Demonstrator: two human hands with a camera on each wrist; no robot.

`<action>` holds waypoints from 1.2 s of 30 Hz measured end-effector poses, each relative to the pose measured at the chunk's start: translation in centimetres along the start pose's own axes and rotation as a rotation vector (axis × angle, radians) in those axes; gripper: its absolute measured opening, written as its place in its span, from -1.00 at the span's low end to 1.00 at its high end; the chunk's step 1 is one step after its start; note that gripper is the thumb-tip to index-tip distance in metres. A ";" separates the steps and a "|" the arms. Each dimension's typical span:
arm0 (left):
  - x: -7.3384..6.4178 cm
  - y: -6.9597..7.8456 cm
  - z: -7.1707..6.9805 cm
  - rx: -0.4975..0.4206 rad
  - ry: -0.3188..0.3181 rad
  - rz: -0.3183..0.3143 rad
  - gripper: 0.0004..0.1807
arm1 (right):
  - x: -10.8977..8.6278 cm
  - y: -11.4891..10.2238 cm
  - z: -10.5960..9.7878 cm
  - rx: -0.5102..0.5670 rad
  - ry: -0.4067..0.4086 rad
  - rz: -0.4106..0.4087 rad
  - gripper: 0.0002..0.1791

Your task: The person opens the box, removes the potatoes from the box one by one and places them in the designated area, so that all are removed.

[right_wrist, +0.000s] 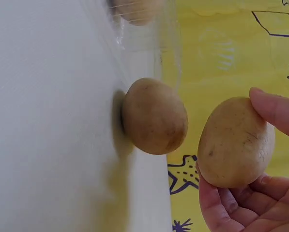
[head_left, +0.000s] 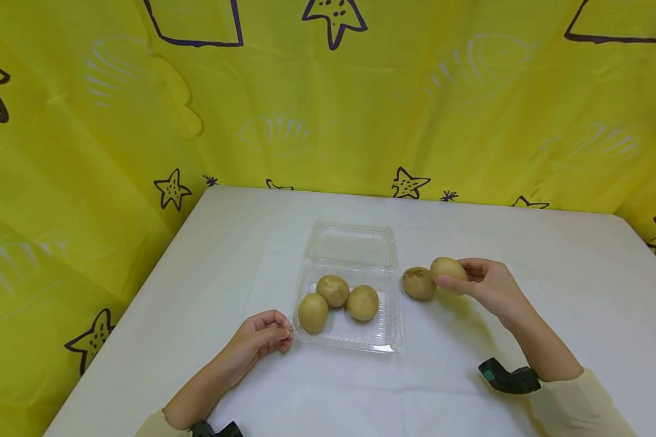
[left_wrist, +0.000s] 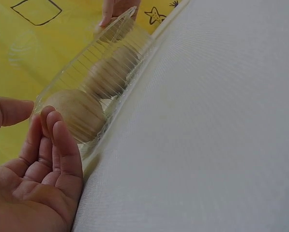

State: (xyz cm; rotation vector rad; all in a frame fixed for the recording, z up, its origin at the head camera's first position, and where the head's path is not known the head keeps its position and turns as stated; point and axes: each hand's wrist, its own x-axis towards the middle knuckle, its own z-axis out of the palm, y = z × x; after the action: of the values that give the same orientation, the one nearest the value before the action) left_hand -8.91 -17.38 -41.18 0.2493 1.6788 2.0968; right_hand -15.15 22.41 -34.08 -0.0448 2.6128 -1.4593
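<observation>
Potato (head_left: 447, 268) in grip (head_left: 491, 285), second potato (head_left: 418, 284) between it and container (head_left: 351, 334)

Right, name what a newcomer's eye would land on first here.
Probably the bright yellow cloth with dark starfish drawings, hanging behind the white table. Next, the potato held up in the right hand, to the right of the open clear container where three more potatoes sit.
</observation>
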 end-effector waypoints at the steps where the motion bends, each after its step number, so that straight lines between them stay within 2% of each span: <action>1: 0.0 0.0 0.0 0.001 -0.001 0.000 -0.96 | 0.0 0.2 -0.1 0.007 0.007 0.005 -0.46; 7: 0.0 0.2 0.1 0.000 0.013 -0.020 -0.97 | 0.1 1.2 -0.4 0.019 0.047 0.066 -0.41; 12: 0.0 0.2 0.1 -0.003 0.014 -0.022 -0.93 | 0.4 2.1 0.0 0.066 0.056 0.147 -0.35; 16: 0.0 0.3 0.1 -0.004 0.013 -0.020 -0.94 | 0.5 2.7 0.4 0.060 0.075 0.192 -0.36; 27: 0.0 0.3 0.1 0.001 0.009 -0.020 -0.95 | 0.7 3.1 0.5 -0.014 0.088 0.251 -0.41; 36: 0.0 0.1 0.0 0.010 0.015 -0.028 -0.94 | 0.8 3.5 0.5 -0.028 0.101 0.257 -0.44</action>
State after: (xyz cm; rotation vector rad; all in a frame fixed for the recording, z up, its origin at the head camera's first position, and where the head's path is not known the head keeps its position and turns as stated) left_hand -8.96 -17.35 -41.04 0.2126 1.6925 2.0755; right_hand -15.71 23.75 -37.38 0.3577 2.5984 -1.3678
